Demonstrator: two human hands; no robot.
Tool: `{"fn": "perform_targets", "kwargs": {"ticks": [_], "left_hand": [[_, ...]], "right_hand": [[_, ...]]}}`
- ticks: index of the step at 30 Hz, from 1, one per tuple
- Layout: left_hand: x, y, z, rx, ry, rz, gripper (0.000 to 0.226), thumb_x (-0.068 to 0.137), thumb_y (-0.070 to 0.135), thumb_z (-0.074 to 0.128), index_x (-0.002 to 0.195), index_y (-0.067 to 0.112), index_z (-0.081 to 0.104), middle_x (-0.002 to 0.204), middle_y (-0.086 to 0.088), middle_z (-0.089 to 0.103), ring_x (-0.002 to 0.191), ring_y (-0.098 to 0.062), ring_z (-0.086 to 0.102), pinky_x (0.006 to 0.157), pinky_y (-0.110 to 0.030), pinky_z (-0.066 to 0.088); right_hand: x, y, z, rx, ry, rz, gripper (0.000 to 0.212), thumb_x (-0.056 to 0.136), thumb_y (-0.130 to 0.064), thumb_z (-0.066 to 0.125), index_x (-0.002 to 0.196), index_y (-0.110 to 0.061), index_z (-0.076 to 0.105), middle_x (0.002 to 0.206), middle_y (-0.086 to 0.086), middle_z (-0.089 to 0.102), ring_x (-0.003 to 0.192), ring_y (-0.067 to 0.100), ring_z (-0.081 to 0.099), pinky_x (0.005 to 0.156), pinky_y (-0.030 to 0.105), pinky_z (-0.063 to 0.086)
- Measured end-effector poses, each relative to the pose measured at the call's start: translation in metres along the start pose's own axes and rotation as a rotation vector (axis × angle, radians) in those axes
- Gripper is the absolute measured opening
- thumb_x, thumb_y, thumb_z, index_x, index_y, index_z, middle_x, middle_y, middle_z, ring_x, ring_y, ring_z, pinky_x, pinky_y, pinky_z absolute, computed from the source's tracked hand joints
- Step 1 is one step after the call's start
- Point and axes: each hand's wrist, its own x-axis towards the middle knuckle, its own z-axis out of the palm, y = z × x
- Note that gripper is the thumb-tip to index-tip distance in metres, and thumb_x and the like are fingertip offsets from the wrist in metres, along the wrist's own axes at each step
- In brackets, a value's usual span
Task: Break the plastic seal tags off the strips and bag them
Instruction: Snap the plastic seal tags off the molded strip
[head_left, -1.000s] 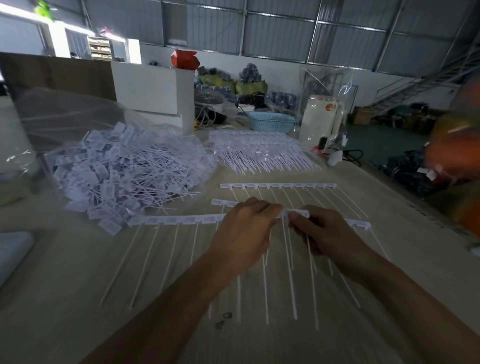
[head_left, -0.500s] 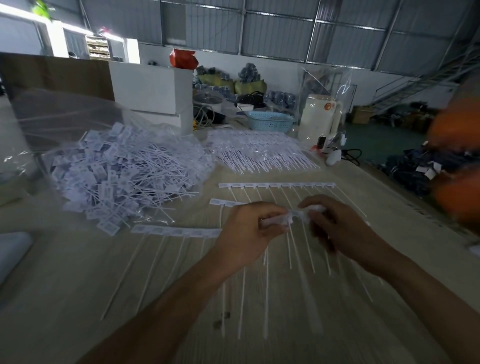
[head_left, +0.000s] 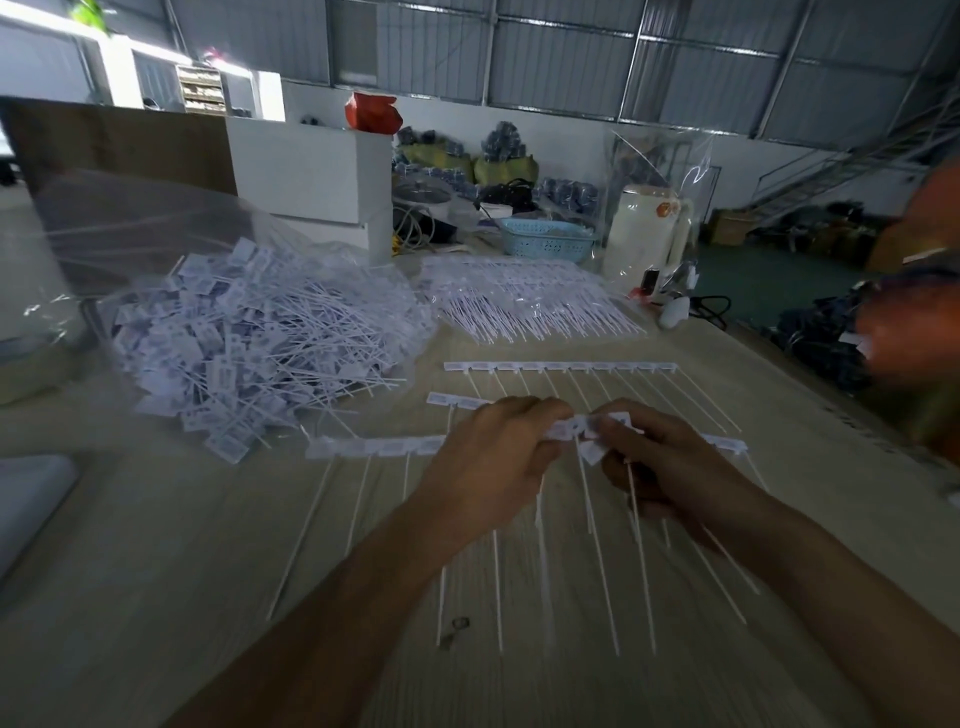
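A white strip of seal tags (head_left: 374, 447) lies across the wooden table with its thin tails pointing toward me. My left hand (head_left: 493, 457) grips the strip near its middle. My right hand (head_left: 654, 462) pinches loose tags (head_left: 597, 441) beside it, several tails hanging from its fingers. The two hands nearly touch. A clear bag (head_left: 249, 343) at the left holds a heap of separated tags. Another full strip (head_left: 561, 367) lies just beyond my hands.
A stack of unbroken strips in plastic (head_left: 524, 301) sits farther back. A blue basket (head_left: 545, 240), a cream jug (head_left: 644, 234) and white boxes (head_left: 311, 171) stand at the table's far end. A blurred orange shape (head_left: 914, 312) is at the right edge.
My hands have drawn together over the strip. The right hand has bent tags off the strip's right part and now holds them bunched, tilted downward.
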Motion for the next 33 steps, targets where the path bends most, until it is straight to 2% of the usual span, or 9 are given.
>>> {"fn": "perform_targets", "kwargs": {"ticks": [3, 7, 10, 14, 17, 19, 23, 30, 33], "left_hand": [[0.0, 0.001, 0.0, -0.001, -0.04, -0.002, 0.017, 0.099, 0.019, 0.055, 0.111, 0.014, 0.065, 0.1, -0.007, 0.072, 0.091, -0.027, 0.067, 0.074, -0.043, 0.053], [0.002, -0.001, 0.001, -0.234, -0.056, -0.094, 0.021, 0.099, 0.013, 0.055, 0.091, 0.015, 0.075, 0.079, 0.007, 0.072, 0.07, -0.001, 0.065, 0.071, -0.022, 0.053], [0.003, 0.001, 0.004, -0.382, -0.039, -0.128, 0.016, 0.096, 0.016, 0.062, 0.091, 0.015, 0.077, 0.073, 0.015, 0.067, 0.067, 0.005, 0.063, 0.068, -0.011, 0.047], [0.001, 0.004, 0.007, -0.475, -0.005, -0.089, 0.01, 0.086, 0.018, 0.074, 0.097, 0.018, 0.076, 0.083, 0.011, 0.073, 0.078, 0.0, 0.068, 0.07, -0.014, 0.049], [0.002, 0.002, 0.01, -0.342, 0.012, -0.116, 0.021, 0.083, 0.021, 0.077, 0.101, 0.024, 0.069, 0.089, 0.007, 0.073, 0.079, -0.006, 0.067, 0.07, -0.028, 0.054], [0.003, 0.001, 0.01, -0.256, 0.018, -0.135, 0.027, 0.082, 0.024, 0.077, 0.103, 0.026, 0.06, 0.091, 0.003, 0.072, 0.08, -0.012, 0.067, 0.069, -0.035, 0.054], [0.0, 0.007, 0.004, -0.189, 0.01, -0.053, 0.02, 0.09, 0.027, 0.069, 0.106, 0.025, 0.057, 0.092, 0.003, 0.067, 0.081, -0.014, 0.062, 0.068, -0.037, 0.052], [-0.002, -0.002, -0.006, 0.047, -0.055, 0.001, 0.028, 0.096, 0.018, 0.058, 0.124, 0.019, 0.06, 0.11, -0.005, 0.069, 0.1, -0.027, 0.062, 0.075, -0.034, 0.045], [-0.003, -0.002, -0.004, 0.053, -0.039, 0.019, 0.023, 0.099, 0.015, 0.053, 0.12, 0.018, 0.062, 0.107, -0.006, 0.069, 0.098, -0.028, 0.062, 0.075, -0.04, 0.051]], "right_hand": [[0.0, -0.001, 0.002, -0.259, 0.062, -0.149, 0.024, 0.101, -0.033, 0.054, 0.094, -0.012, 0.065, 0.06, -0.005, 0.052, 0.047, 0.009, 0.043, 0.044, 0.022, 0.034], [-0.002, -0.006, -0.006, -1.033, 0.167, -0.56, 0.028, 0.105, -0.031, 0.044, 0.102, -0.014, 0.067, 0.068, 0.001, 0.065, 0.055, 0.02, 0.06, 0.052, 0.033, 0.047], [-0.001, -0.006, -0.014, -1.215, 0.249, -0.528, 0.032, 0.105, -0.033, 0.04, 0.109, -0.015, 0.067, 0.083, 0.009, 0.069, 0.068, 0.029, 0.065, 0.058, 0.039, 0.051], [0.008, -0.008, -0.03, -0.858, 0.459, -0.241, 0.019, 0.104, -0.019, 0.047, 0.103, -0.015, 0.065, 0.07, 0.006, 0.065, 0.056, 0.024, 0.06, 0.056, 0.038, 0.052], [0.005, -0.007, -0.021, -0.26, 0.174, 0.028, 0.025, 0.105, -0.032, 0.045, 0.101, -0.019, 0.066, 0.064, 0.008, 0.051, 0.046, 0.014, 0.04, 0.041, 0.026, 0.035], [0.002, -0.001, -0.001, -0.12, 0.014, 0.073, 0.031, 0.099, -0.046, 0.051, 0.101, -0.019, 0.066, 0.066, 0.007, 0.05, 0.045, 0.01, 0.035, 0.042, 0.02, 0.027], [0.006, 0.002, 0.012, -0.125, 0.057, -0.075, 0.022, 0.094, -0.039, 0.062, 0.096, -0.017, 0.064, 0.06, 0.004, 0.047, 0.042, 0.009, 0.034, 0.041, 0.019, 0.027], [0.003, 0.001, 0.004, 0.012, 0.065, -0.019, 0.022, 0.1, -0.032, 0.056, 0.1, -0.011, 0.064, 0.059, 0.007, 0.036, 0.046, 0.015, 0.023, 0.042, 0.02, 0.022], [0.002, -0.005, 0.004, -0.269, 0.126, -0.174, 0.019, 0.102, -0.031, 0.052, 0.097, -0.018, 0.065, 0.057, -0.004, 0.048, 0.043, 0.009, 0.037, 0.041, 0.023, 0.032]]}}
